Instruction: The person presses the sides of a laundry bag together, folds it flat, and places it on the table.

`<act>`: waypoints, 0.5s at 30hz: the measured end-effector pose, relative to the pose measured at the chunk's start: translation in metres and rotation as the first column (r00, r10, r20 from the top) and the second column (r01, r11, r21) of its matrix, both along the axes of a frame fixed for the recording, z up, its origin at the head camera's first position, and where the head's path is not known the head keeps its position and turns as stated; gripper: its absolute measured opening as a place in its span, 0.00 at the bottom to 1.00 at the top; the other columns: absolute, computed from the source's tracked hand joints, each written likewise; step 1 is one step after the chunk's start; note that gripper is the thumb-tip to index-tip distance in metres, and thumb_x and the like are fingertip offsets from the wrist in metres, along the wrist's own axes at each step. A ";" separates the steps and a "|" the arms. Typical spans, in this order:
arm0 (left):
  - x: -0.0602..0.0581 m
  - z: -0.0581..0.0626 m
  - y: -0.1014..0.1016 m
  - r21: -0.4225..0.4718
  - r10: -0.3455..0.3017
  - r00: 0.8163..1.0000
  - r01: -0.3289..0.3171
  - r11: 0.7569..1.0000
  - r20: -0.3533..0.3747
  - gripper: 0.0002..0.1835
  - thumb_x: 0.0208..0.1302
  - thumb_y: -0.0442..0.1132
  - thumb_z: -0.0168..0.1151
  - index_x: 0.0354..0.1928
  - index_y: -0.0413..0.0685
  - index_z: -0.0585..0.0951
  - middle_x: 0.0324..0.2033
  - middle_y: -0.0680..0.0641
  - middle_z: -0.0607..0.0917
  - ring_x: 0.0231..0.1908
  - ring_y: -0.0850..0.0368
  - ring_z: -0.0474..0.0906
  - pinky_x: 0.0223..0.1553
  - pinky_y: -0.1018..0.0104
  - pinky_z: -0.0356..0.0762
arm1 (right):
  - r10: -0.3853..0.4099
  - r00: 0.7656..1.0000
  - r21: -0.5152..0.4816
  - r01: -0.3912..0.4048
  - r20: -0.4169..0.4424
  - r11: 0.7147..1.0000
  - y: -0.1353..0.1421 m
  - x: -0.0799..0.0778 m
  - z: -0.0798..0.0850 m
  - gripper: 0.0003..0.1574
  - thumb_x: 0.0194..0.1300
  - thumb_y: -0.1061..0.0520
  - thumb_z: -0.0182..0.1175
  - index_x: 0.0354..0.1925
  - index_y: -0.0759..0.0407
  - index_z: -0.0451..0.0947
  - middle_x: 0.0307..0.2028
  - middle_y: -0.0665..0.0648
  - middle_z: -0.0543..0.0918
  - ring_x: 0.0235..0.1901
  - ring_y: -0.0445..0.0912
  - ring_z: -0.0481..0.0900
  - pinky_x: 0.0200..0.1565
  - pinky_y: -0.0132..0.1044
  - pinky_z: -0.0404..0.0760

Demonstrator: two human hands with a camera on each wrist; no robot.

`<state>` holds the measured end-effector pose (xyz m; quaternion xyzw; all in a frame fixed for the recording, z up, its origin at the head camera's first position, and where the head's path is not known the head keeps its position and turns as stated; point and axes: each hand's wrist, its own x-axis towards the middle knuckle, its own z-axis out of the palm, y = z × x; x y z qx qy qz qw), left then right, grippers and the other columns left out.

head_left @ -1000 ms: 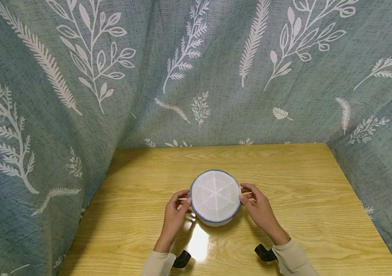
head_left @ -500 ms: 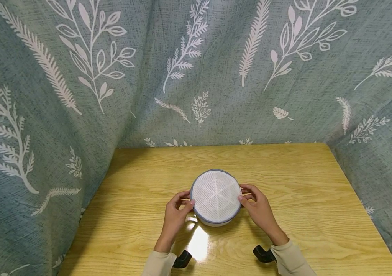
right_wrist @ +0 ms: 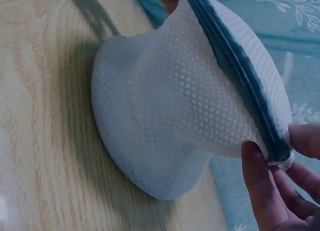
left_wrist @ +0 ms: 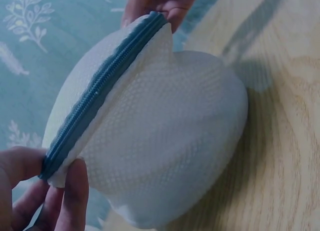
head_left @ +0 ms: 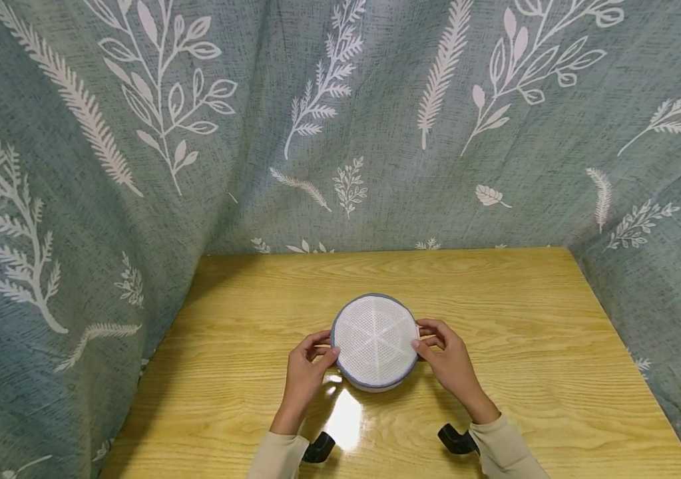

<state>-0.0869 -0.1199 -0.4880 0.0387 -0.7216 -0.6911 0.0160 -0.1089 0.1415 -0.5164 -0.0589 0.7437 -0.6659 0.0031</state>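
Note:
A round white mesh laundry bag (head_left: 376,340) with a blue zipper round its rim stands on the wooden table, its top flat and its lower part sagging. My left hand (head_left: 306,372) pinches the left rim between thumb and fingers. On the opposite side my right hand (head_left: 451,362) pinches the rim the same way. In the left wrist view, the blue zipper (left_wrist: 100,93) runs along the upper edge and looks closed on that side. The right wrist view shows the soft mesh side (right_wrist: 155,101) bulging onto the table. What the bag may contain is hidden.
The wooden table (head_left: 244,293) reaches back to a grey-blue curtain (head_left: 400,199) with white leaf prints, which also hangs at both sides. Black devices (head_left: 458,439) sit at both wrists by the beige sleeves. A bright light reflection lies in front of the bag.
My left thumb has moved slightly right onto the rim, and the right thumb has shifted a little further over the edge. The bag has barely moved.

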 end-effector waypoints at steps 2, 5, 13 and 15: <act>0.000 0.000 0.000 -0.006 0.004 1.000 -0.004 1.000 0.009 0.17 0.56 0.26 0.63 0.49 0.32 0.78 0.41 0.36 0.79 0.37 0.41 0.78 0.33 0.67 0.81 | -0.004 1.000 0.000 0.004 0.002 1.000 0.000 -0.001 -0.001 0.23 0.60 0.60 0.63 0.54 0.58 0.72 0.44 0.61 0.75 0.36 0.49 0.80 0.35 0.44 0.83; -0.001 0.000 0.000 -0.009 0.013 1.000 -0.013 1.000 0.020 0.17 0.56 0.26 0.63 0.49 0.32 0.78 0.40 0.36 0.79 0.36 0.43 0.78 0.32 0.67 0.80 | -0.005 1.000 -0.003 0.005 0.004 1.000 -0.001 -0.002 -0.003 0.23 0.59 0.61 0.63 0.53 0.58 0.73 0.43 0.62 0.76 0.35 0.49 0.80 0.34 0.42 0.83; -0.003 -0.006 -0.001 -0.013 0.020 0.999 -0.020 1.000 0.042 0.17 0.55 0.25 0.63 0.49 0.31 0.77 0.41 0.35 0.78 0.34 0.49 0.78 0.32 0.65 0.81 | 0.010 1.000 -0.015 -0.010 0.017 1.000 -0.004 0.000 0.009 0.24 0.59 0.67 0.62 0.54 0.66 0.71 0.43 0.67 0.76 0.35 0.55 0.80 0.36 0.46 0.83; -0.003 -0.008 -0.001 -0.011 0.022 0.999 -0.021 1.000 0.047 0.17 0.55 0.26 0.63 0.49 0.31 0.78 0.41 0.35 0.78 0.33 0.50 0.78 0.32 0.63 0.81 | 0.011 1.000 -0.006 -0.011 0.026 1.000 -0.006 0.002 0.016 0.24 0.58 0.69 0.61 0.54 0.69 0.71 0.43 0.69 0.76 0.36 0.57 0.80 0.37 0.49 0.82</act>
